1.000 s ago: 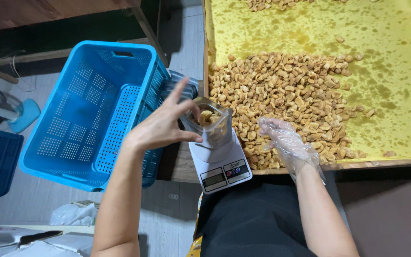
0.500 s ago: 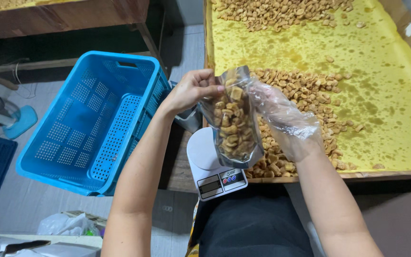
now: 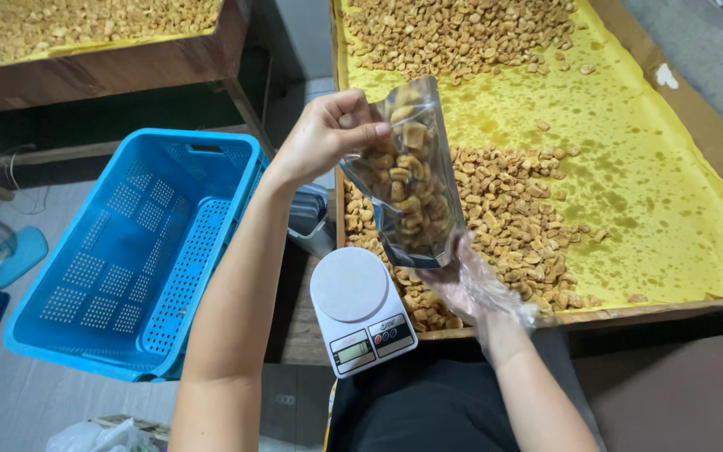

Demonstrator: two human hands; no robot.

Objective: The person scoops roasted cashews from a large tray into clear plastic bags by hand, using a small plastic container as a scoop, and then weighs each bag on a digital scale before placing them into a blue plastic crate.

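Observation:
A clear plastic pouch (image 3: 410, 180) filled with golden-brown snack pieces hangs in the air above the tray's near edge. My left hand (image 3: 325, 134) pinches the pouch's top edge. My right hand (image 3: 472, 289), in a thin transparent glove, supports the pouch from underneath. Just below the pouch sits a small white kitchen scale (image 3: 360, 308) with nothing on its round plate. Behind the pouch, a heap of loose snack pieces (image 3: 512, 213) lies on the yellow-lined wooden tray (image 3: 671, 226).
A blue perforated plastic crate (image 3: 140, 251) stands on the floor to the left. A second pile of snack pieces (image 3: 462, 33) lies at the tray's far end. Another wooden tray (image 3: 85, 42) of snacks is at upper left. A white plastic bag (image 3: 98, 437) lies bottom left.
The pouch was on the scale a second ago; both hands have lifted it off and raised it higher. The scale's plate is now bare.

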